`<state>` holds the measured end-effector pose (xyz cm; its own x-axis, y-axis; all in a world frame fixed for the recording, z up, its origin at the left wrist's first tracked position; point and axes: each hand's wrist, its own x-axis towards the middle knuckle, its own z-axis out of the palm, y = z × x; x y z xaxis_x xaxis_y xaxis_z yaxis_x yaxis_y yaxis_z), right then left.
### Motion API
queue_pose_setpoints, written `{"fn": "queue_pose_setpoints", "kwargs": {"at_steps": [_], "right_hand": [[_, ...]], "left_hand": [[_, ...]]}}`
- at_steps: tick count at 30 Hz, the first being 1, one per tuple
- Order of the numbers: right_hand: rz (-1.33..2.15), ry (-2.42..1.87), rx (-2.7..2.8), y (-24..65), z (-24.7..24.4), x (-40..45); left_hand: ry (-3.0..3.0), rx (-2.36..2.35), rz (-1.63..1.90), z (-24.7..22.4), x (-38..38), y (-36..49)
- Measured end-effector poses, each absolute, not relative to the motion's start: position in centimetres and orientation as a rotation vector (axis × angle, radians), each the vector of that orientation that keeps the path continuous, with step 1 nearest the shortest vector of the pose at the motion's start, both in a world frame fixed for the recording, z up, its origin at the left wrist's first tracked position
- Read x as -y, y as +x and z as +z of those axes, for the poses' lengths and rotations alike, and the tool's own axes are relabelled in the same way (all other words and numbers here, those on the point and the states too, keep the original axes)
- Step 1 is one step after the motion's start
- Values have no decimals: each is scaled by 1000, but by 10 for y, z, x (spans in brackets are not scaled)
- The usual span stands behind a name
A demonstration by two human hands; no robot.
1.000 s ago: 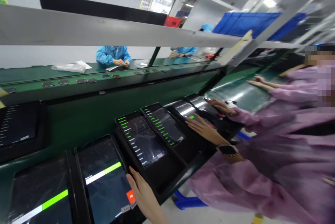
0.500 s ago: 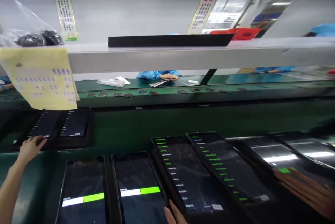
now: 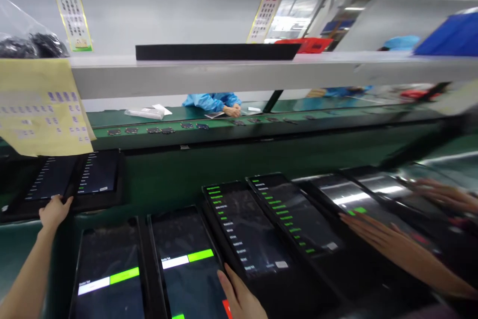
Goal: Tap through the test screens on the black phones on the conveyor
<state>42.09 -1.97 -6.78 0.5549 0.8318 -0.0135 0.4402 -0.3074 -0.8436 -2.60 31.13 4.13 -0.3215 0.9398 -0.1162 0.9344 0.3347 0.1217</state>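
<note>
At the tabletop (image 3: 164,179) edge we had left hand (image 3: 55,212) fingers spread, grasping nothing, touching the far-left tablet (image 3: 56,179), right hand (image 3: 241,296) flat on the progress-bar tablet (image 3: 186,264); light, square taps judged best.

The co-worker's hands (image 3: 396,244) off to the right are smeared with motion blur, can't count fingers on the far one. The right hand (image 3: 241,296) is chopped by the bottom edge, wrist gone. The tablet (image 3: 108,274) at lower left runs off the frame too. The text on the yellow sheet (image 3: 41,107) and the screen lists is way too small to read. The bag (image 3: 26,40) at upper left is cut off, its dark contents unclear.
</note>
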Motion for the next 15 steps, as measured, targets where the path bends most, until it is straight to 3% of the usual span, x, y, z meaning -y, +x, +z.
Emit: {"fn": "queue_pose_setpoints", "kwargs": {"at_steps": [15], "right_hand": [[346,-1802,1438,393,-5,43]], "left_hand": [[1757,-2443,-20,47,-326,-20]]}}
